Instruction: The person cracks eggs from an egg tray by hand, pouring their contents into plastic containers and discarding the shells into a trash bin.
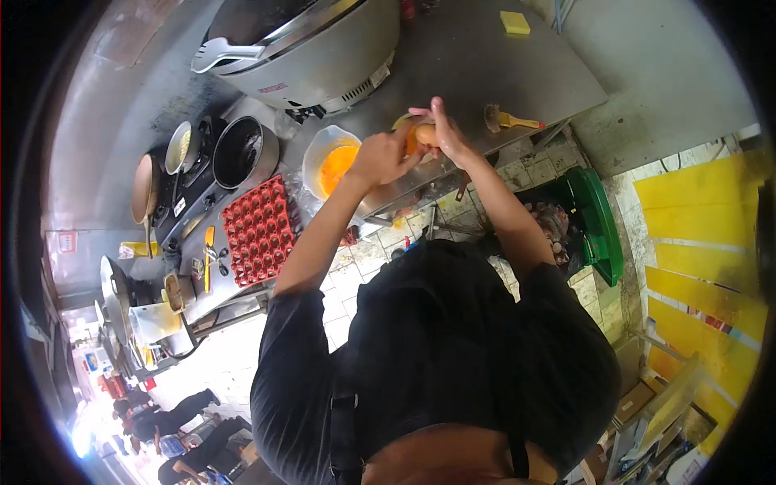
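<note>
A brown egg (427, 135) is in my right hand (449, 144), held against the palm and fingers over the table's front edge. My left hand (380, 159) is beside it, its fingers apart and pointing toward the egg; whether they touch it I cannot tell. Under the hands is a bowl with orange egg liquid (411, 144), mostly covered by them. Just left of my left hand stands a white plastic jug (310, 166), also containing orange-yellow egg liquid. A red egg tray (257, 230) lies farther left, its cups looking bare.
A large steel cooker (323, 65) with a white scoop (226, 55) stands behind. A brush (511, 120) and yellow sponge (514, 23) lie on the steel table (477, 65). Left are a black pot (245, 153) and orange-handled scissors (208, 250). A green bin (598, 226) stands right; people (170, 424) are lower left.
</note>
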Action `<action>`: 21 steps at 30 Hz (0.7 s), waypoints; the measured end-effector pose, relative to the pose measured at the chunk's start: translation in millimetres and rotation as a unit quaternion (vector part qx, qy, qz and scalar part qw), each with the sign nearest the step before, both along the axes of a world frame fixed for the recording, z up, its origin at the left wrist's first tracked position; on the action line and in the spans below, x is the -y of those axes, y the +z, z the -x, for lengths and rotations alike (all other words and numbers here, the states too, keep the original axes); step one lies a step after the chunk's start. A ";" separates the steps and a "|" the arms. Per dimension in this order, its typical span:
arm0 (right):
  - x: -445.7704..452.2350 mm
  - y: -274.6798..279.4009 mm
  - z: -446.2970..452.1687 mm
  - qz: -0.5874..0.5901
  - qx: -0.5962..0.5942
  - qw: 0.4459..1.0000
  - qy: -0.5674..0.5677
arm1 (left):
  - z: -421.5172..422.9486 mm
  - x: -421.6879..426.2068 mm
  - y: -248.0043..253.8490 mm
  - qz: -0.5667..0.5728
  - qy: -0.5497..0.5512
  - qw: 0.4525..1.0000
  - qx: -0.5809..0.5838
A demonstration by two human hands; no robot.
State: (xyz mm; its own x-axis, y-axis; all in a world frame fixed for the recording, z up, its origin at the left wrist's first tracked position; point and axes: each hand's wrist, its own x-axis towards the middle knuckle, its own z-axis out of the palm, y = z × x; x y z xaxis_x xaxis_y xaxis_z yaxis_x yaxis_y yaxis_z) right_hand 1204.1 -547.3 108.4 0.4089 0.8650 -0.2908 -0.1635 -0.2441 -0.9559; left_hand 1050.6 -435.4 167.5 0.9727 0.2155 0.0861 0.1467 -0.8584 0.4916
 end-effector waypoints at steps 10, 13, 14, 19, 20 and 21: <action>-51.4 -15.7 -6.8 0.038 0.073 0.996 -0.024 | -31.8 -38.3 -22.7 -0.129 -0.043 0.989 -0.057; -63.4 -23.5 -9.9 0.076 0.139 0.987 -0.039 | -38.0 -46.9 -35.7 -0.143 -0.048 0.984 -0.097; -66.2 -26.8 -11.6 0.083 0.186 0.977 -0.062 | -40.2 -49.0 -38.9 -0.142 -0.048 0.984 -0.095; -66.9 -18.3 -23.3 0.130 0.235 0.963 -0.015 | -44.1 -54.1 -41.6 -0.140 -0.058 0.986 -0.071; -66.3 -17.4 -25.1 0.134 0.304 0.943 -0.009 | -44.6 -55.1 -40.0 -0.139 -0.058 0.986 -0.070; -65.5 -17.5 -25.2 0.135 0.304 0.943 -0.009 | -44.1 -57.0 -38.3 -0.152 -0.060 0.983 -0.085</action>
State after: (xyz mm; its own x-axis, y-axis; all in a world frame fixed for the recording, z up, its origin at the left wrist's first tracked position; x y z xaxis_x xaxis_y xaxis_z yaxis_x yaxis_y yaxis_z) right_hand 1229.3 -481.7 90.9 0.5850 0.7843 -0.2066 0.3881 -0.4944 -0.7778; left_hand 1094.7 -378.4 129.2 0.9955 0.0871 -0.0368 0.0925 -0.9781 0.1863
